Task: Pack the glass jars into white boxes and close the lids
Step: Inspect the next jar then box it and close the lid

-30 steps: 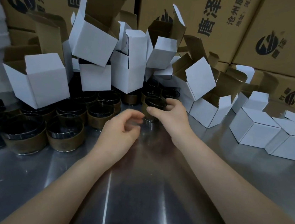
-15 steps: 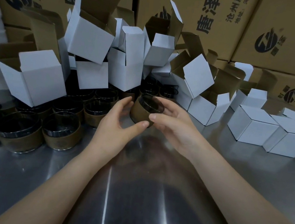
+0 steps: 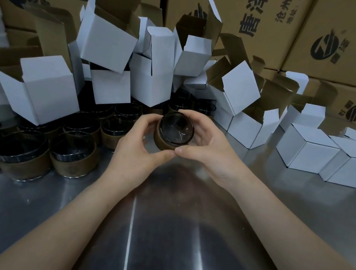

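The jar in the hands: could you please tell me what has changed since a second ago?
The right hand lifted the jar off the table and toward the camera, tilting its mouth this way; the left hand closed on it too. The open boxes, closed boxes and other jars stayed put.

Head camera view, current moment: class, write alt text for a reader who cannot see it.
Both hands, left hand and right hand, hold one dark glass jar with a brown band, tilted toward the camera above a metal table. Behind it stand more jars beneath a heap of open white boxes; closed white boxes sit at right.
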`<state>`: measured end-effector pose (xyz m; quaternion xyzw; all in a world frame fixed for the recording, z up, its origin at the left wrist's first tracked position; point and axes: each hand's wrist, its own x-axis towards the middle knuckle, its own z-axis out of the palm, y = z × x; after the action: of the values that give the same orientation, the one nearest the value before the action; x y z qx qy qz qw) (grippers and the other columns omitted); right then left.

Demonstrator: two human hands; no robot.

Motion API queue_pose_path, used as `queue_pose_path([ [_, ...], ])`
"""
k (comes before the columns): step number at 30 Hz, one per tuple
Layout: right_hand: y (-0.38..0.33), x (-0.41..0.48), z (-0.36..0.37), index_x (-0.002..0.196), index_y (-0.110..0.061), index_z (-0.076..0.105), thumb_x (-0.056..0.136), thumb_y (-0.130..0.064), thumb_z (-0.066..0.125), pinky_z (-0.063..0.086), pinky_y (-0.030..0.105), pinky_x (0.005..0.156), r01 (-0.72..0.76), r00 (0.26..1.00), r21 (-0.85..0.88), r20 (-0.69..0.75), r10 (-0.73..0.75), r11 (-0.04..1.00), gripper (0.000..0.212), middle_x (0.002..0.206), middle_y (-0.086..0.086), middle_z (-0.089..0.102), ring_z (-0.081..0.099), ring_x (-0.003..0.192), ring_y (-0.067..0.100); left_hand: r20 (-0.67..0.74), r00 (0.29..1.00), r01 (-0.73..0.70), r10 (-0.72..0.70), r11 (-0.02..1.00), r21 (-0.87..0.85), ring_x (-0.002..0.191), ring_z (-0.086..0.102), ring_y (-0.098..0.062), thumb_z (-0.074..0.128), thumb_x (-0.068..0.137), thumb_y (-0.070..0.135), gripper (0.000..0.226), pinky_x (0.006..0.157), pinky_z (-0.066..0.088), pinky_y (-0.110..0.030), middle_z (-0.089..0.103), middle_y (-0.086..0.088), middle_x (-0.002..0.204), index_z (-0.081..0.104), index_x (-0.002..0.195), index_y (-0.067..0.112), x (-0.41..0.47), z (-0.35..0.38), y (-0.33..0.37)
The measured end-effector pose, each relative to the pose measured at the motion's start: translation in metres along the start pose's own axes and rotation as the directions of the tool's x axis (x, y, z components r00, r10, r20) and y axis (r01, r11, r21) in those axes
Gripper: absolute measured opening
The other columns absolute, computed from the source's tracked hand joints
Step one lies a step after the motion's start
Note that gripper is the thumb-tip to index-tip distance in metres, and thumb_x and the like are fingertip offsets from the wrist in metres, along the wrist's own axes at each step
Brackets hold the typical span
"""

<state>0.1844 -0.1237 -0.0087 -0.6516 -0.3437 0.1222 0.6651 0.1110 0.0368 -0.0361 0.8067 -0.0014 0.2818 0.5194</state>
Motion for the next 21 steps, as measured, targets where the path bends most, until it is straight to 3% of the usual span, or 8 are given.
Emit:
queue_pose_path([
  [3, 0.0009, 0.0003, 0.0017, 0.126, -0.019, 0.052, 0.069, 0.026, 0.067, 0.049, 0.024, 0.095, 0.043, 0.999, -0.012, 0.012, -0.042, 0.999, 0.073, 0.128, 0.001, 0.056, 0.053, 0.124, 0.011, -0.009, 1.0, -0.017, 0.017, 1.0, 0.001, 0.12, 0.053, 0.003, 0.087, 0.067, 0.023, 0.064, 0.106, 0.042, -0.03, 0.06, 0.028, 0.117, 0.05, 0.115, 0.046, 0.0008, -0.0005, -0.0008],
  [7, 0.0012, -0.0001, 0.0028, 0.125, -0.019, 0.052, 0.065, 0.015, 0.072, 0.046, 0.03, 0.105, 0.089, 0.996, -0.056, 0.028, -0.088, 0.994, 0.071, 0.129, 0.002, 0.055, 0.052, 0.127, 0.015, -0.01, 1.0, -0.021, 0.021, 1.0, -0.005, 0.12, 0.054, 0.001, 0.088, 0.068, 0.019, 0.068, 0.106, 0.044, -0.034, 0.061, 0.023, 0.12, 0.049, 0.12, 0.039, 0.0013, -0.0005, -0.0025],
  [13, 0.0018, 0.0002, 0.0024, 0.127, -0.017, 0.052, 0.069, 0.018, 0.073, 0.044, 0.032, 0.108, 0.154, 0.988, -0.163, 0.035, -0.15, 0.975, 0.071, 0.13, 0.001, 0.054, 0.051, 0.127, 0.012, 0.005, 1.0, 0.003, -0.003, 1.0, -0.003, 0.123, 0.053, -0.001, 0.082, 0.062, 0.031, 0.07, 0.105, 0.045, -0.037, 0.06, 0.019, 0.124, 0.046, 0.122, 0.038, 0.0004, 0.0003, 0.0002],
  [21, -0.0002, 0.0, 0.0014, 0.128, -0.024, 0.053, 0.07, 0.012, 0.074, 0.043, 0.021, 0.102, 0.204, 0.979, -0.237, 0.048, -0.198, 0.95, 0.071, 0.127, -0.012, 0.056, 0.052, 0.125, 0.005, 0.046, 0.999, 0.005, -0.004, 1.0, -0.016, 0.121, 0.055, -0.002, 0.083, 0.074, 0.012, 0.067, 0.105, 0.045, -0.041, 0.06, 0.023, 0.12, 0.043, 0.125, 0.03, 0.0002, -0.0007, 0.0004],
])
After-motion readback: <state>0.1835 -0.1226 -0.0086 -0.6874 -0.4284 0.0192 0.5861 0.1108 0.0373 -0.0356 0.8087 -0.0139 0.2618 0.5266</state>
